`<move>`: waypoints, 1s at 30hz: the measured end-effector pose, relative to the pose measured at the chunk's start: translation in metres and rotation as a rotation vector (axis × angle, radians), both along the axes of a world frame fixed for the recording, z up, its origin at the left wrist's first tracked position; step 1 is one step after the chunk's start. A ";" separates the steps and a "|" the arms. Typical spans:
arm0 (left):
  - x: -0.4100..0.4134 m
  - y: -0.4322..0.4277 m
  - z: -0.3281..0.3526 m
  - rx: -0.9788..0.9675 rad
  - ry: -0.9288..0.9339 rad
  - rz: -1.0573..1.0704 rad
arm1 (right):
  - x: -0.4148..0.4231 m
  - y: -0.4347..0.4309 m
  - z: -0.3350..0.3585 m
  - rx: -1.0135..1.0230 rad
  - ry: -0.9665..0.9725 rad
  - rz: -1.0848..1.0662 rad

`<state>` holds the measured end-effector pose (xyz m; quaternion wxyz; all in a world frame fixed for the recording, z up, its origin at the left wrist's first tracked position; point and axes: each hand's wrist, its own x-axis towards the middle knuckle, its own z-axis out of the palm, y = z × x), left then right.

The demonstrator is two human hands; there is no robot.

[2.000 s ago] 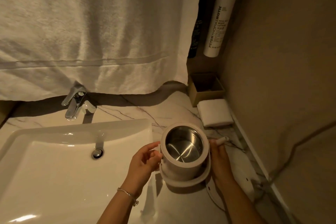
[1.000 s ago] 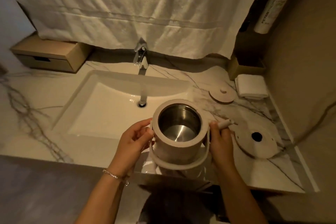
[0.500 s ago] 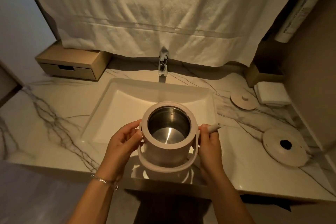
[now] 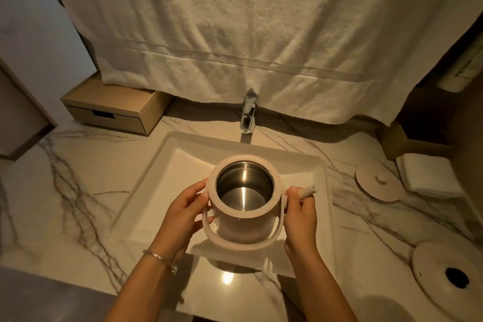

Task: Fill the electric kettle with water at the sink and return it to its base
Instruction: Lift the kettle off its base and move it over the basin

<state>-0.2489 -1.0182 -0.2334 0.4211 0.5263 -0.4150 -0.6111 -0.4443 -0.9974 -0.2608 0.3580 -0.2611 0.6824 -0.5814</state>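
Note:
The white electric kettle (image 4: 235, 225), lid off and steel inside showing, hangs above the front part of the white rectangular sink (image 4: 183, 165). My left hand (image 4: 183, 213) grips its left side and my right hand (image 4: 300, 214) grips its right side. Its loop handle hangs down toward me. The chrome tap (image 4: 248, 112) stands at the sink's back edge, shut off. The round kettle base (image 4: 449, 274) with a dark centre hole lies on the counter at the right. The kettle lid (image 4: 379, 185) rests on the counter further back.
A large white towel (image 4: 261, 34) hangs behind the tap. A wooden drawer box (image 4: 112, 110) sits back left on the marble counter (image 4: 65, 191). At the right are a folded white cloth (image 4: 426, 172), a brown box (image 4: 407, 144) and a white tube (image 4: 465, 70).
The kettle, held in both hands, has moved left from beside the base to over the sink. My view has pulled back and shifted left.

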 end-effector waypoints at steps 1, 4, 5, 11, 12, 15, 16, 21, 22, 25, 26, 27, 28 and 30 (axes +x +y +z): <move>0.000 -0.005 -0.001 0.029 0.001 -0.013 | -0.001 -0.006 -0.001 0.004 -0.003 0.002; -0.001 -0.016 -0.005 0.102 -0.019 -0.098 | -0.004 -0.023 -0.007 0.027 -0.043 -0.016; -0.001 -0.020 -0.006 0.124 -0.029 -0.135 | -0.004 -0.028 -0.008 0.031 -0.058 -0.027; 0.006 -0.034 -0.014 -0.041 -0.207 -0.253 | -0.010 -0.050 -0.017 0.052 -0.071 -0.070; 0.006 -0.036 -0.015 -0.087 -0.229 -0.285 | -0.011 -0.053 -0.018 0.058 -0.073 -0.076; 0.004 -0.040 -0.016 -0.254 -0.295 -0.386 | -0.014 -0.063 -0.020 0.071 -0.083 -0.093; 0.003 -0.042 -0.017 -0.317 -0.328 -0.387 | -0.015 -0.066 -0.021 0.069 -0.083 -0.092; -0.001 -0.060 -0.010 -0.579 -0.485 -0.264 | -0.018 -0.079 -0.026 0.061 -0.090 -0.060; -0.002 -0.064 -0.006 -0.646 -0.567 -0.274 | -0.018 -0.079 -0.028 0.065 -0.103 -0.061; -0.003 -0.078 0.004 -0.809 -0.787 -0.315 | -0.019 -0.076 -0.032 0.067 -0.120 -0.048; -0.004 -0.084 0.008 -0.837 -0.808 -0.340 | -0.019 -0.075 -0.033 0.066 -0.102 -0.038; -0.005 -0.089 0.013 -0.856 -0.811 -0.380 | -0.018 -0.074 -0.034 0.072 -0.074 -0.024; -0.007 -0.095 0.016 -0.858 -0.793 -0.435 | -0.018 -0.072 -0.035 0.082 -0.044 -0.008; -0.015 -0.104 0.022 -0.739 -0.648 -0.544 | -0.018 -0.067 -0.039 0.100 -0.010 0.022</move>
